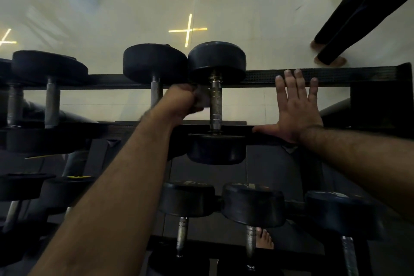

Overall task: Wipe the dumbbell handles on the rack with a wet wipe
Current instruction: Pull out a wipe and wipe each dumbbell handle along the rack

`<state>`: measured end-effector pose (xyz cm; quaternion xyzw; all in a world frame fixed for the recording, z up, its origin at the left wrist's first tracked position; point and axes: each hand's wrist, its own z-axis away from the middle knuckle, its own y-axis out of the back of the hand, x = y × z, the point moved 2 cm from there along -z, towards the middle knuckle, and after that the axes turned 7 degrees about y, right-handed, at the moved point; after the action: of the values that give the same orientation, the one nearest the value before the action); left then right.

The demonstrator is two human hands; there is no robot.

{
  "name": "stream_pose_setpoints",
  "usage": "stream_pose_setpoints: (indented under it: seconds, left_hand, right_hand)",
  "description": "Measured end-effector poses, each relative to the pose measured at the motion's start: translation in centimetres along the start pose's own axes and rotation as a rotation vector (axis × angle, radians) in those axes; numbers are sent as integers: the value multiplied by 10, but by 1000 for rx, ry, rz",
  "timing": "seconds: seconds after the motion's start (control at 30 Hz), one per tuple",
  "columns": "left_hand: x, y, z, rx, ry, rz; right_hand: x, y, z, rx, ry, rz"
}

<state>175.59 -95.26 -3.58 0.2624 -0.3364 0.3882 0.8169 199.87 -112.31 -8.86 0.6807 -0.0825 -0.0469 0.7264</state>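
Pale glossy floor (134,18) with yellow cross marks (188,30)

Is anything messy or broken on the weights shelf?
Nothing looks broken or spilled. The dumbbells sit in rows across the rack. The left hand grips a pale wipe beside a handle, and the right hand rests flat on the rails.

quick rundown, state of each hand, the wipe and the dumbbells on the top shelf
left hand: fist gripping the wet wipe, beside a handle
wet wipe: bunched in the left hand, against the rightmost dumbbell's handle
right hand: open, flat across the rack rails
rightmost dumbbell: lying racked across both rails
other top-shelf dumbbells: racked, untouched
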Motion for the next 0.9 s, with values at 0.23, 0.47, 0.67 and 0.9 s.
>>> stream_pose_setpoints:
  seconds: [0.23,0.47,0.67,0.9]
  left_hand:
    - [-3,0,15,-433,215,-433]
    - [3,-12,9,-321,181,-58]
    - [9,12,17,-119,73,-472]
    - [10,-15,44,220,-243,-820]
  right_hand:
    - [-1,-1,0,-10,3,6]
    - [0,0,1,3,11,-3]
    - [0,-1,1,-6,8,11]
    - [0,0,0,-12,3,8]
